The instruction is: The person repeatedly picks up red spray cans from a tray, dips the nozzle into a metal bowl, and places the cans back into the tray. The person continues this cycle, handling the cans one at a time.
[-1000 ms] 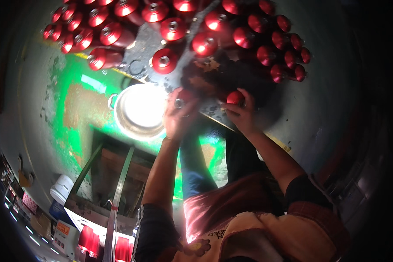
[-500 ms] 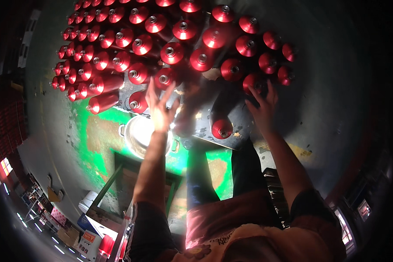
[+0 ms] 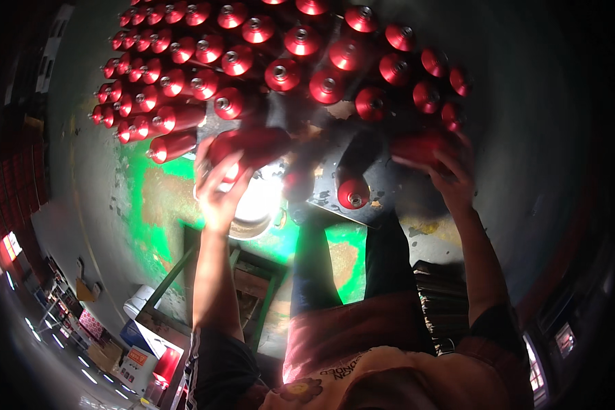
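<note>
White bucket (image 3: 138, 301), green-edged frame (image 3: 166, 282), dark stacked sheets (image 3: 439, 301)

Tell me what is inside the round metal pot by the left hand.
Inside the pot, only a bright white glare shows; any contents are washed out. The left hand, holding a red bottle, covers its left side.

Left forearm (image 3: 215, 280) and right forearm (image 3: 482, 256) extended forward, well apart. Left hand (image 3: 220, 195), right hand (image 3: 456, 183): fingers (image 3: 220, 174) curled, both gripping.
</note>
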Available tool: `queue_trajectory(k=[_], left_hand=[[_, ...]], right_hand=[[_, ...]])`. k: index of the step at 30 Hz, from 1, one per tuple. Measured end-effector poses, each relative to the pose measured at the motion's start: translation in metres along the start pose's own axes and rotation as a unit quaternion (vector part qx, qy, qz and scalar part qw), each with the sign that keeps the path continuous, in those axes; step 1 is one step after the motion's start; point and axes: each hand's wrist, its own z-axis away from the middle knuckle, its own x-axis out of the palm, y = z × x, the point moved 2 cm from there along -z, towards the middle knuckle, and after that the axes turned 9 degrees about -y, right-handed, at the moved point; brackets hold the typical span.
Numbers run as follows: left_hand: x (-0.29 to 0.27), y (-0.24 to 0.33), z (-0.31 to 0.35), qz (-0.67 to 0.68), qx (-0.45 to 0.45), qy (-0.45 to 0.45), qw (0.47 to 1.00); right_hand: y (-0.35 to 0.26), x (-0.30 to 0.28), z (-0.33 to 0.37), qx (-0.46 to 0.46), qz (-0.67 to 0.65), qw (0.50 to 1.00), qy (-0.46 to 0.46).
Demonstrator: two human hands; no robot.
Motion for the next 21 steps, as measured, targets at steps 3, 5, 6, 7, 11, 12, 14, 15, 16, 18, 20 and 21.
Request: queue_trajectory(k=[3, 5, 6, 7, 11, 12, 14, 15, 16, 18, 20, 21], left_hand=[[-0.060, -0.014, 0.079, 0.249, -0.120, 0.062, 0.959], [-0.074, -0.041, 0.132, 0.405, -0.237, 0.093, 0.878], [-0.073, -0.055, 0.156, 0.486, -0.257, 0.095, 0.830], [-0.069, -0.069, 0.181, 0.576, -0.287, 0.082, 0.761], [-0.051, -0.131, 0.258, 0.362, -0.359, -0.116, 0.852], [-0.043, -0.144, 0.276, 0.424, -0.403, -0.059, 0.809], [-0.039, -0.168, 0.307, 0.495, -0.495, -0.014, 0.714], [-0.042, -0.179, 0.319, 0.470, -0.505, -0.093, 0.718], [-0.038, -0.184, 0.327, 0.651, -0.437, -0.031, 0.620], [-0.037, -0.190, 0.341, 0.914, -0.222, 0.039, 0.338], [-0.040, -0.197, 0.357, 0.950, -0.163, 0.037, 0.265], [-0.041, -0.201, 0.365, 0.949, -0.167, 0.042, 0.265]], right_hand=[[-0.054, -0.011, 0.023, 0.097, -0.218, 0.963, -0.123], [-0.079, 0.020, 0.034, 0.222, -0.422, 0.855, -0.207], [-0.092, 0.059, 0.041, 0.261, -0.522, 0.779, -0.229], [-0.105, 0.098, 0.049, 0.294, -0.540, 0.742, -0.266], [-0.155, 0.263, 0.084, 0.336, -0.680, 0.526, -0.385], [-0.168, 0.296, 0.091, 0.301, -0.698, 0.514, -0.399], [-0.192, 0.361, 0.103, 0.394, -0.736, 0.380, -0.399], [-0.202, 0.386, 0.107, 0.441, -0.752, 0.295, -0.391], [-0.208, 0.406, 0.110, 0.466, -0.745, 0.273, -0.392], [-0.215, 0.439, 0.113, 0.507, -0.726, 0.237, -0.399], [-0.220, 0.457, 0.119, 0.414, -0.719, 0.329, -0.452], [-0.224, 0.461, 0.120, 0.304, -0.686, 0.420, -0.511]])
